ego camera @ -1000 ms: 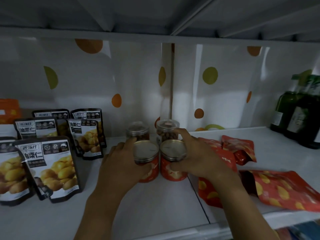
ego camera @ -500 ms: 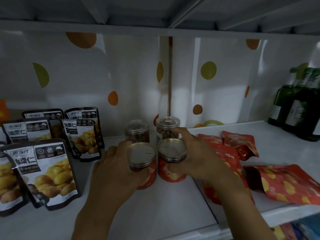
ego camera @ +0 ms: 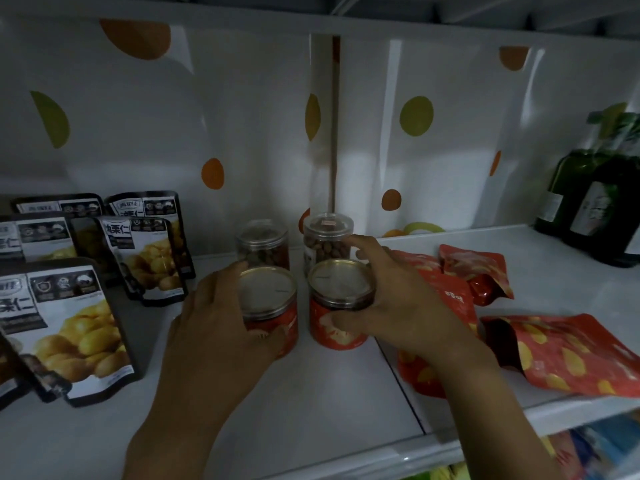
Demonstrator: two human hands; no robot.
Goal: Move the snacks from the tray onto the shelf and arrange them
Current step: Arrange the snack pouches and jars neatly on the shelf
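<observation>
Currently we are at the arranging step. Both red cans stand on the shelf [ego camera: 311, 393], side by side, just in front of two clear jars [ego camera: 263, 244]. Our left grip [ego camera: 214, 327] curls round the left can [ego camera: 268, 292]; our right grip [ego camera: 401, 299] curls round the right can [ego camera: 341, 282]. Next, we judge, both cans need aligning with the jars before release.

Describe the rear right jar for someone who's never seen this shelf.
Find the vertical seam in the dotted back wall; four containers stand below it. Directly behind the right red can, gripped by the right hand, stands the clear jar. Unlike the darker jar to its left, it holds pale nuts and has a reddish lid sticker.
</observation>
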